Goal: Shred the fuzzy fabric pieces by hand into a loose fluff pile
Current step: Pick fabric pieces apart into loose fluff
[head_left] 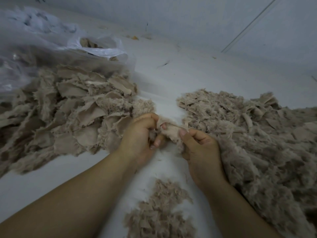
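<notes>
Both hands hold one beige fuzzy fabric piece between them at the centre of the view. My left hand grips its left end with curled fingers. My right hand pinches its right end under the thumb. A heap of larger, flat-backed fabric pieces lies on the left. A wide mound of torn, fluffy material spreads on the right, touching my right hand. A smaller patch of loose fluff lies below my hands, between the forearms.
A clear plastic bag with more beige pieces inside sits at the back left, behind the left heap. The work surface is pale white. A light wall rises at the back, with small scraps along its base.
</notes>
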